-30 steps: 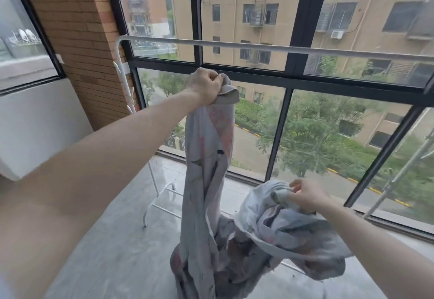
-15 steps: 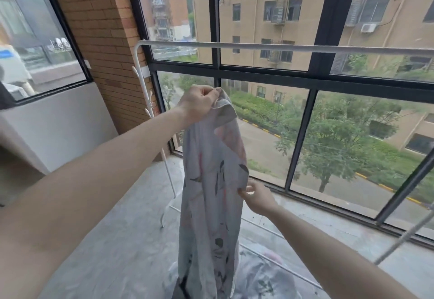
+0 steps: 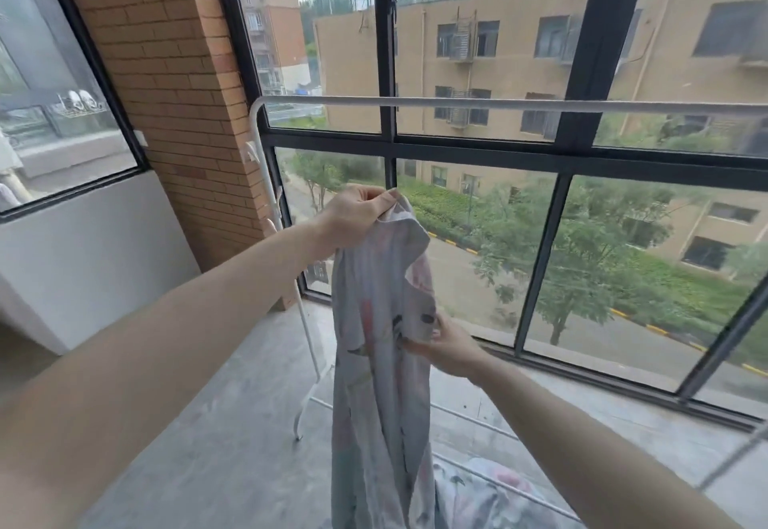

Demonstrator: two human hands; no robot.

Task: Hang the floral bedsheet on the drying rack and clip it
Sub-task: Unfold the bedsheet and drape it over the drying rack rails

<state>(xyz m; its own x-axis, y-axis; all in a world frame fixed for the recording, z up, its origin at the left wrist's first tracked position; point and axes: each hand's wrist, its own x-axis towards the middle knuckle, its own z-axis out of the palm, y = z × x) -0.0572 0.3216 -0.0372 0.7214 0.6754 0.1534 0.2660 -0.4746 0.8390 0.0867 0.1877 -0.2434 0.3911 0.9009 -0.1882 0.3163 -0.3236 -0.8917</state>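
Left hand [image 3: 357, 216] gripping top corner of floral bedsheet [image 3: 380, 362] at frame centre, fingers curling tight round bunched edge. Right hand [image 3: 446, 345] pinching sheet's side edge lower down, right of centre. Sheet hanging in long vertical rope, tail pooling at bottom of frame. Drying rack [image 3: 478, 104] top bar running horizontally above and behind both hands, left hand sitting nearer it. So guessing sheet's needing lifting up and over, spreading sideways along bar.
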